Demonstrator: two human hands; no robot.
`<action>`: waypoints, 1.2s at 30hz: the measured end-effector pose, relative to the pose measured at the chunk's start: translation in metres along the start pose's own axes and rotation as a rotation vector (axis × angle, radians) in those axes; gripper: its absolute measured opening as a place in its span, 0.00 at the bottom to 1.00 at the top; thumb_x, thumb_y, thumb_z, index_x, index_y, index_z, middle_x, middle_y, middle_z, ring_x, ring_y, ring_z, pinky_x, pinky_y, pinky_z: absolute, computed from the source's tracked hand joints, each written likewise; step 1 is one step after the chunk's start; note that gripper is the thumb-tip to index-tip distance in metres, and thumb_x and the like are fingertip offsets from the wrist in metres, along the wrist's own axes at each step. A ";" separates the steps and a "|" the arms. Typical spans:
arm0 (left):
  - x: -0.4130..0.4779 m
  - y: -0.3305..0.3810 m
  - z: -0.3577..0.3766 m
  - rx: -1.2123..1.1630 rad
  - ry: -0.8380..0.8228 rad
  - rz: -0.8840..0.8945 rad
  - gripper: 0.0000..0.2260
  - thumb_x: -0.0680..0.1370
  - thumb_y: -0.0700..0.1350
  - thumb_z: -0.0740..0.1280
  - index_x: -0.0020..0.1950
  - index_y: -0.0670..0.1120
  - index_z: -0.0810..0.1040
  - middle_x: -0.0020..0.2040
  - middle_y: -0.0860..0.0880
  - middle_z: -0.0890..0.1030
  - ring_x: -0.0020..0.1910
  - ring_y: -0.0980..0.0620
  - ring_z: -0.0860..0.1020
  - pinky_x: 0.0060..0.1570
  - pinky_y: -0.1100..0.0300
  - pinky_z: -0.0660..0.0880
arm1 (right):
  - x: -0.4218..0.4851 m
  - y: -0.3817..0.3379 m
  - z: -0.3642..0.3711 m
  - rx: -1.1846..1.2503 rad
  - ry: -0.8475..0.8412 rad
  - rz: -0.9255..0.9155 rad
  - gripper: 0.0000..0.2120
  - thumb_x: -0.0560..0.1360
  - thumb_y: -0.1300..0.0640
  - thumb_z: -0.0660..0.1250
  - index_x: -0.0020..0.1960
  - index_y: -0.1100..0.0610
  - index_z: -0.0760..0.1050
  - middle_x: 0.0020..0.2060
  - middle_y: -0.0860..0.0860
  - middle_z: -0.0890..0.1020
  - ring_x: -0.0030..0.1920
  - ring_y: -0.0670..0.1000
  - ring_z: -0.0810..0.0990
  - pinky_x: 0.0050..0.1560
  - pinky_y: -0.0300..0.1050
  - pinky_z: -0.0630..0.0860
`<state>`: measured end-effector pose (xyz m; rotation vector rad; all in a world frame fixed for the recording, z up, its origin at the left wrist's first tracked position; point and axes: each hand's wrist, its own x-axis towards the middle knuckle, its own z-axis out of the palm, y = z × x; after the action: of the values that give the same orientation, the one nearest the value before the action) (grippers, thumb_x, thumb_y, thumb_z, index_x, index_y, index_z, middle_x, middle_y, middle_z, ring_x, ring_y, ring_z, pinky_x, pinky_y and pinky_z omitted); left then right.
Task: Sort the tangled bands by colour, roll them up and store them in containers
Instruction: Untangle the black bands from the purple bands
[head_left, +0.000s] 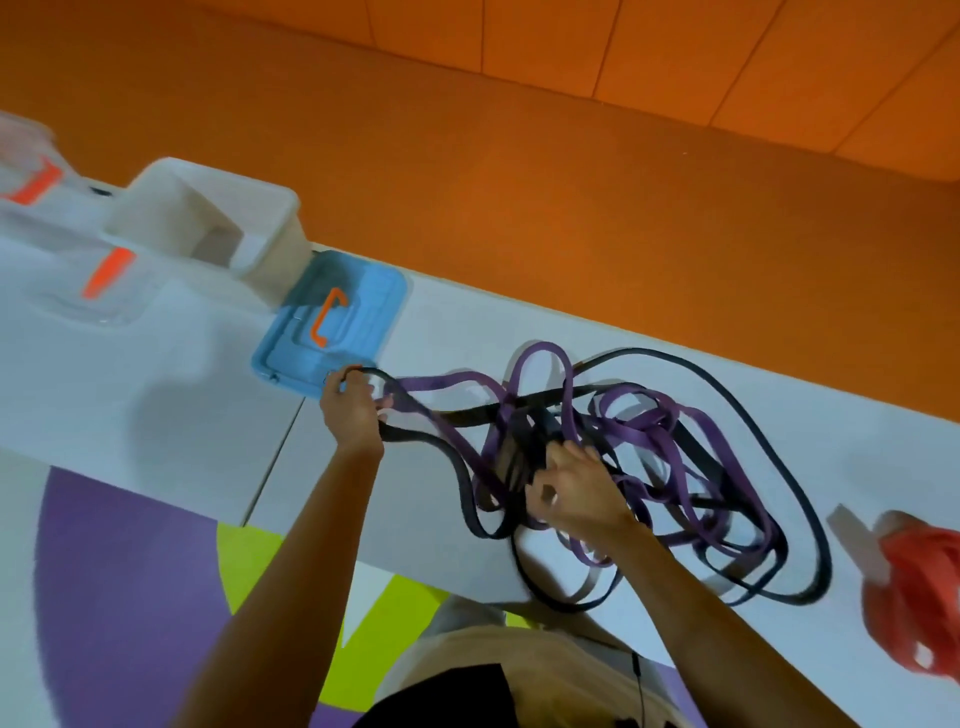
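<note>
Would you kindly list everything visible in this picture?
Purple flat elastic bands: number unclear, purple, tangled mid-table.
Black flat elastic bands: number unclear, black, same tangle.
Red band bundle: one, red, table's right end.
Blue plastic lid with orange handle: one, blue, left of tangle.
White open plastic box: one, white, beside lid.
Clear plastic pieces with orange handles: two, clear, far left.
White table: one, white, under everything.
Left hand: one, grips black band by lid.
Right hand: one, grips black bands in tangle.
</note>
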<state>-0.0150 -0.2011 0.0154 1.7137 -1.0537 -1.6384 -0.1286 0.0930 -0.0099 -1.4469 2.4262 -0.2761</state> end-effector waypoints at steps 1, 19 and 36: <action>-0.005 -0.002 -0.005 0.044 -0.028 0.004 0.08 0.83 0.44 0.63 0.58 0.47 0.81 0.45 0.47 0.83 0.28 0.50 0.79 0.24 0.64 0.68 | 0.012 -0.006 -0.002 0.019 0.111 -0.003 0.14 0.79 0.50 0.67 0.39 0.56 0.83 0.40 0.52 0.76 0.44 0.55 0.76 0.49 0.52 0.76; -0.038 -0.030 -0.060 0.264 -0.069 0.065 0.03 0.79 0.41 0.75 0.50 0.45 0.82 0.45 0.47 0.88 0.31 0.47 0.86 0.21 0.67 0.68 | 0.173 -0.062 0.020 -0.074 -0.215 0.133 0.10 0.80 0.59 0.65 0.60 0.55 0.78 0.55 0.54 0.82 0.59 0.60 0.82 0.65 0.58 0.73; -0.055 0.053 -0.025 0.079 -0.540 -0.058 0.12 0.82 0.33 0.67 0.62 0.43 0.83 0.62 0.43 0.85 0.55 0.44 0.88 0.25 0.63 0.72 | 0.082 -0.082 0.034 0.011 -0.158 0.016 0.39 0.81 0.46 0.70 0.86 0.52 0.56 0.84 0.59 0.57 0.84 0.62 0.57 0.80 0.62 0.60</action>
<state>0.0034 -0.1882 0.0928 1.3833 -1.3317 -2.1916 -0.0855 -0.0183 -0.0292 -1.3882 2.3055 -0.1641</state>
